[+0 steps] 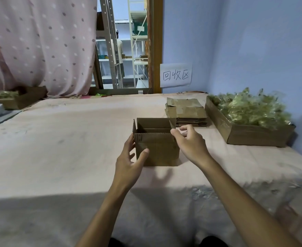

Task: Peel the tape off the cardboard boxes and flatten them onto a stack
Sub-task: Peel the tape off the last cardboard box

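Note:
A small brown cardboard box (160, 148) stands upright in the middle of the cloth-covered table, its top flaps standing up and its inside bare. My left hand (128, 163) rests against the box's left side, thumb on the front face and fingers spread. My right hand (189, 141) is at the box's upper right corner, thumb touching the right flap, fingers loosely curled and apart. A stack of flattened cardboard boxes (186, 112) lies behind the box to the right.
A long cardboard tray (244, 138) heaped with crumpled clear tape sits at the right, by the blue wall. Another cardboard tray (20, 98) with tape stands at the far left under a pink curtain. A paper sign (176, 75) hangs on the wall.

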